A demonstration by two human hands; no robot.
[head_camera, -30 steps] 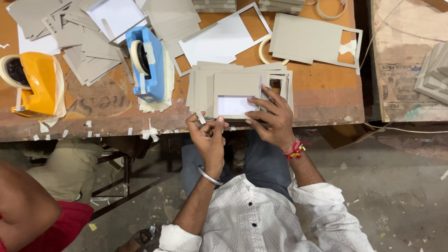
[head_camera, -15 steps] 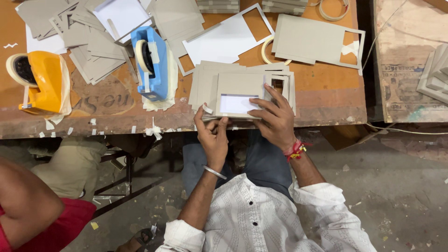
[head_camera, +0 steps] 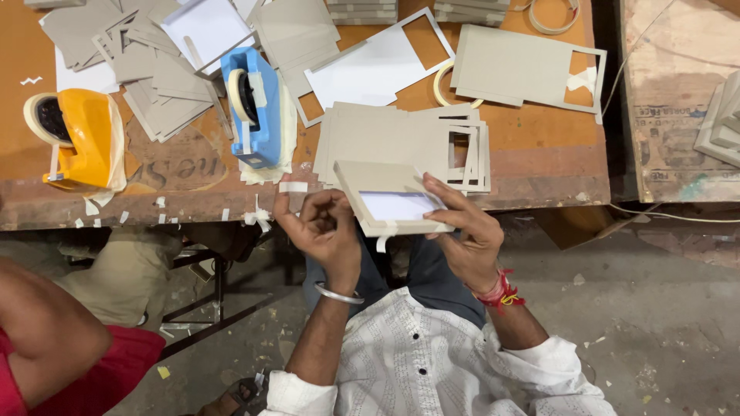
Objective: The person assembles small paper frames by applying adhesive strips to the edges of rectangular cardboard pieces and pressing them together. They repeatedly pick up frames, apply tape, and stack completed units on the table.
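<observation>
My right hand (head_camera: pixel 466 231) grips a small grey cardboard frame (head_camera: pixel 362 179) with a white sheet in its window, held tilted just off the table's front edge. A short strip of tape (head_camera: pixel 383 241) hangs from the frame's near edge. My left hand (head_camera: pixel 324 229) is just left of the frame, fingers curled, pinching a small white tape strip (head_camera: pixel 293 187) at the fingertips. Behind the frame lies a stack of grey cardboard frames (head_camera: pixel 401 139) on the orange table (head_camera: pixel 539 154).
A blue tape dispenser (head_camera: pixel 254 108) and a yellow one (head_camera: pixel 81 139) stand at the left. Loose cardboard pieces (head_camera: pixel 154 69), larger frames (head_camera: pixel 524 65) and tape rolls (head_camera: pixel 551 15) lie further back. Cut tape strips (head_camera: pixel 254 217) stick along the table edge. Another person (head_camera: pixel 46 347) sits at lower left.
The frame has come off the table edge toward me in my right hand. My left hand left the frame's side and now holds a fresh tape strip.
</observation>
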